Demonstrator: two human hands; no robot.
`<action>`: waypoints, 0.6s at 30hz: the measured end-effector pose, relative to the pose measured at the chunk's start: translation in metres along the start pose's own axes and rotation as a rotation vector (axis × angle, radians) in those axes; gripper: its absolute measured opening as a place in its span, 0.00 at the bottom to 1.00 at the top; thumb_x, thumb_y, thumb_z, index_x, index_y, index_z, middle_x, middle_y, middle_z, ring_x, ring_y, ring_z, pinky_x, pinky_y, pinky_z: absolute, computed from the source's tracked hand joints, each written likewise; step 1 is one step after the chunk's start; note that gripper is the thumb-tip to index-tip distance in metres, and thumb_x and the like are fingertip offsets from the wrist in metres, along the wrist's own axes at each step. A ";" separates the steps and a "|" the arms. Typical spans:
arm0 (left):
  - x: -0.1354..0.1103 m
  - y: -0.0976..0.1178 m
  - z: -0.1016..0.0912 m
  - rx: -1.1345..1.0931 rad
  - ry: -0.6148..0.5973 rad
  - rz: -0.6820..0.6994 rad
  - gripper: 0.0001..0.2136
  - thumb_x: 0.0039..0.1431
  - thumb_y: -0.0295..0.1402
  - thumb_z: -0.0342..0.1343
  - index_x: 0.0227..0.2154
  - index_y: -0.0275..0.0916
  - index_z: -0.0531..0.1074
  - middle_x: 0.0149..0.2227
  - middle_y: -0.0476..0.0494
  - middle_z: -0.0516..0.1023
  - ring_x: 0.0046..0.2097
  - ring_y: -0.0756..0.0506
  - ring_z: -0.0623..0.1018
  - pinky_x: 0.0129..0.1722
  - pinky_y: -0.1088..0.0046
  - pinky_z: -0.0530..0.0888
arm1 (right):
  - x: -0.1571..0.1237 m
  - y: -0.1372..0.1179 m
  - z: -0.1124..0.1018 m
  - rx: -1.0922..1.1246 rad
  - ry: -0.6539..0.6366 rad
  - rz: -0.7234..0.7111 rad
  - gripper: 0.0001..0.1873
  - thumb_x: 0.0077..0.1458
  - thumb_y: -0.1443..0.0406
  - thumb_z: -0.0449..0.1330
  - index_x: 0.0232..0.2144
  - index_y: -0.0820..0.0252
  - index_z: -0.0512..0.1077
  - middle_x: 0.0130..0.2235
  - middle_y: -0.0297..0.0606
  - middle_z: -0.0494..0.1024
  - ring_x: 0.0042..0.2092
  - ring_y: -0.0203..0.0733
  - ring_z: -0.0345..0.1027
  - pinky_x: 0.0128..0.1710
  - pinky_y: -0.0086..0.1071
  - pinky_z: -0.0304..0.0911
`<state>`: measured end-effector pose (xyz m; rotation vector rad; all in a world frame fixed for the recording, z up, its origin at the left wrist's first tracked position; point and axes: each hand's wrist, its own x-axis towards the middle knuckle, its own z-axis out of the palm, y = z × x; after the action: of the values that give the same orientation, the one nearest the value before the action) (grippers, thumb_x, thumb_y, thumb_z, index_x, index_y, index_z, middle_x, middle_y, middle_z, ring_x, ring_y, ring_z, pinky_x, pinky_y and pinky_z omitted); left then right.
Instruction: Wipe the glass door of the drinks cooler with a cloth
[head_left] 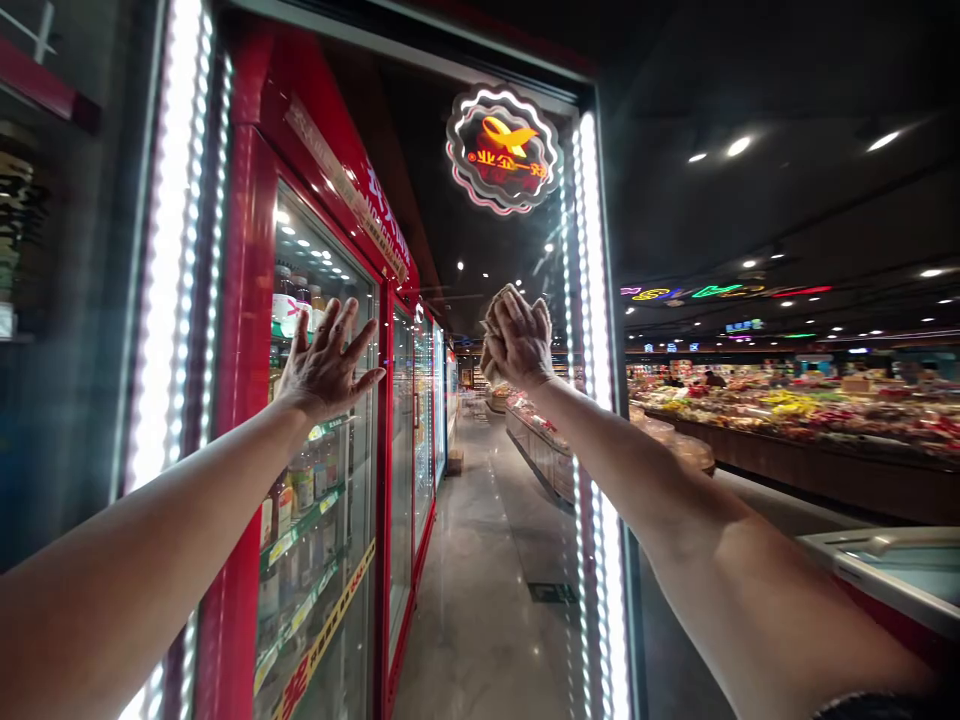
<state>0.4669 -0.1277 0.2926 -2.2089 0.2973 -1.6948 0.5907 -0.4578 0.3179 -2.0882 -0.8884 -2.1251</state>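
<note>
Both my arms reach forward to a glass door (pixel 609 300) whose sides are lit by bright LED strips. My left hand (pixel 328 362) lies flat against the pane with its fingers spread and holds nothing. Higher up and to the right, my right hand (pixel 523 338) presses a crumpled brownish cloth (pixel 492 366) to the glass. Part of the cloth is hidden under the palm and fingers. Above the right hand, a round scalloped sign (pixel 504 150) with yellow lettering, seen mirrored, is on the pane.
Beyond the glass, a row of red drink coolers (pixel 251 300) with bottles runs along the left of an aisle (pixel 472 580). Produce displays (pixel 795 410) stretch across the right. A chest freezer (pixel 885 550) stands at the lower right.
</note>
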 end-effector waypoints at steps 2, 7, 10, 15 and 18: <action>0.000 0.000 0.001 -0.007 -0.004 0.001 0.33 0.69 0.54 0.36 0.70 0.41 0.53 0.75 0.40 0.36 0.75 0.38 0.36 0.71 0.49 0.33 | -0.003 -0.023 0.003 0.030 0.001 -0.131 0.32 0.67 0.54 0.50 0.70 0.52 0.55 0.72 0.38 0.56 0.74 0.51 0.42 0.73 0.61 0.37; 0.002 -0.001 0.002 -0.043 -0.037 -0.038 0.34 0.68 0.55 0.36 0.72 0.48 0.46 0.75 0.44 0.39 0.75 0.38 0.35 0.71 0.48 0.35 | 0.000 -0.024 -0.001 0.085 -0.148 -0.411 0.30 0.68 0.52 0.49 0.68 0.50 0.58 0.71 0.35 0.59 0.74 0.44 0.45 0.75 0.55 0.36; 0.002 -0.002 0.004 -0.067 -0.064 -0.047 0.35 0.67 0.55 0.36 0.73 0.52 0.40 0.75 0.47 0.40 0.75 0.37 0.36 0.71 0.47 0.35 | 0.014 -0.014 0.000 0.067 0.008 -0.088 0.32 0.67 0.55 0.50 0.69 0.59 0.55 0.70 0.44 0.60 0.73 0.53 0.47 0.73 0.61 0.40; 0.000 -0.005 0.007 -0.082 -0.037 -0.033 0.35 0.67 0.55 0.38 0.73 0.55 0.36 0.75 0.49 0.41 0.75 0.37 0.38 0.71 0.46 0.35 | 0.016 -0.054 0.006 0.095 0.093 -0.128 0.35 0.67 0.54 0.50 0.71 0.56 0.49 0.71 0.42 0.59 0.73 0.54 0.45 0.74 0.63 0.36; 0.000 -0.005 0.007 -0.101 -0.030 -0.029 0.35 0.67 0.55 0.37 0.73 0.55 0.36 0.75 0.48 0.43 0.75 0.36 0.39 0.71 0.45 0.36 | 0.013 -0.065 0.005 0.131 -0.054 -0.440 0.35 0.67 0.52 0.50 0.71 0.55 0.50 0.71 0.38 0.59 0.74 0.46 0.45 0.75 0.54 0.36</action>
<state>0.4733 -0.1224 0.2927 -2.3196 0.3516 -1.6946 0.5679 -0.3963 0.3059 -2.0400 -1.5727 -2.1197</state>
